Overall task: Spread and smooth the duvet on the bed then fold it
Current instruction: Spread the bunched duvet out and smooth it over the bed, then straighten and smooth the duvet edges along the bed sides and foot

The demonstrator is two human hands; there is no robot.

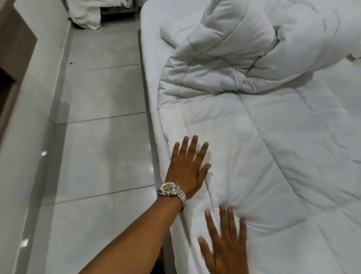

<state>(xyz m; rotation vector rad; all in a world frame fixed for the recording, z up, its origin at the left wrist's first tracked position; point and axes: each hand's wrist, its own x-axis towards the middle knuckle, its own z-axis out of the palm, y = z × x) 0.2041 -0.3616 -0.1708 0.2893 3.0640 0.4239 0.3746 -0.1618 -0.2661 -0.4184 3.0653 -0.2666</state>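
A white quilted duvet (293,145) covers the bed (149,37). Its near part lies fairly flat, while the far part is bunched into a crumpled heap toward the top of the view. My left hand (186,169), with a metal watch on the wrist, rests flat with fingers spread on the duvet's left edge. Just below and to the right, my right hand (225,246), with a striped wristband, presses flat on the duvet with fingers apart. Neither hand grips the fabric.
A glossy tiled floor (92,151) runs along the bed's left side. A white wall ledge and a brown wooden unit (6,58) stand at the left. A pile of white linen (93,2) lies on the floor at the far end.
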